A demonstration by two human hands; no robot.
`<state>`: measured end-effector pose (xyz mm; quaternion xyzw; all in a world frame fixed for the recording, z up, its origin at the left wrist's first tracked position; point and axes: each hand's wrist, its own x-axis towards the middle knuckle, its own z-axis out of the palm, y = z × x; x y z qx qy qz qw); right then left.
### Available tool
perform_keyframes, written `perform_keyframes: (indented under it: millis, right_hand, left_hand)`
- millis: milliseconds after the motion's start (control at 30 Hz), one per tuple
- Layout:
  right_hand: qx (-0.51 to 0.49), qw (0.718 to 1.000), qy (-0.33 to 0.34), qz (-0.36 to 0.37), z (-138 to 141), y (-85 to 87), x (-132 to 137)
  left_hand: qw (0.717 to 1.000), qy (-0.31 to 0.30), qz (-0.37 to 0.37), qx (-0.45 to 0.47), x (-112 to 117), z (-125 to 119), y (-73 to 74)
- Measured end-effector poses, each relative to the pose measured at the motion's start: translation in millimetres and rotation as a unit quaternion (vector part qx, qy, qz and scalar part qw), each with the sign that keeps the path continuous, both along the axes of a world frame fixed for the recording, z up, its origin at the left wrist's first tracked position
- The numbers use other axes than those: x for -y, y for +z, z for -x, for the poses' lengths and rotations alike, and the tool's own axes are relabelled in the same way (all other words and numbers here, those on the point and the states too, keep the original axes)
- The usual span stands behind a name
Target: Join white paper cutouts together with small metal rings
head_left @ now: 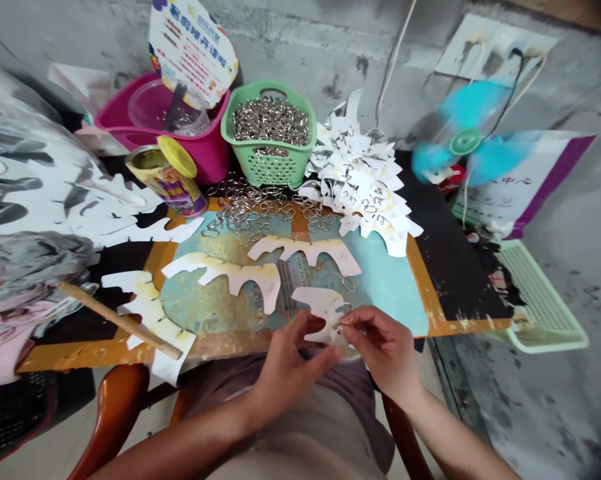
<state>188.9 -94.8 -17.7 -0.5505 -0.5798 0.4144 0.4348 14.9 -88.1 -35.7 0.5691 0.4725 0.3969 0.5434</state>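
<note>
White, notched, curved sheet piece is held above the near edge of an orange-brown-bordered table; the left hand grips it, half curled, while the right hand pinches its edge, whether with a ring I cannot tell. One oval silver metal ring lies just beyond.

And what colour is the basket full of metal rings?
Light green; the basket shows best in the head view.

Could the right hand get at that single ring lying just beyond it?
Probably yes: nothing seems to lie between the right hand and the single ring, though its fingertips are busy at the white piece.
</note>
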Motion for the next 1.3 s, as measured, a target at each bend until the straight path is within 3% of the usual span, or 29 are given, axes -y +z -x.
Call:
perform_keyframes:
  millis: [167,267,333,467,567,633,733,833,967,1167,1300]
  right_hand:
    - [0.11,0.989,-0.004,-0.096,5,3.5,-1]
    - [0.18,0.97,0.008,-0.162,4,7.1,-4]
    - [0.178,0.97,0.018,-0.164,4,9.9,-6]
    - [0.108,0.989,0.018,-0.097,3,16.0,-10]
    - [0.018,0.998,0.062,-0.014,-1,18.6,-15]
    - [-0.06,0.993,0.088,0.052,-3,18.9,-18]
    - [-0.174,0.975,0.076,0.115,-3,18.9,-20]
    - [-0.254,0.957,0.052,0.131,0,19.7,-18]
    - [-0.262,0.959,0.034,0.1,6,20.2,-12]
    - [-0.239,0.967,0.001,0.091,13,17.2,-10]
    - [-0.326,0.931,0.006,0.162,8,14.1,-18]
  left_hand:
    - [0.993,0.026,0.094,0.069,-9,-7,5.6]
    - [0.992,0.011,0.113,0.06,-12,-4,11.3]
    - [0.992,-0.008,0.113,0.052,-14,-2,14.2]
    - [0.993,-0.055,0.082,0.058,-18,2,15.0]
    - [0.993,-0.083,0.05,0.067,-19,5,11.2]
    - [0.994,-0.089,0.032,0.057,-19,6,8.1]
    - [0.994,-0.094,0.028,0.049,-18,8,5.0]
    - [0.991,-0.103,0.045,0.074,-14,11,3.2]
    - [0.987,-0.096,0.008,0.128,-12,14,3.2]
    - [0.997,-0.076,0.011,0.016,-22,9,11.1]
    - [0.993,-0.105,0.008,0.055,-28,10,14.0]
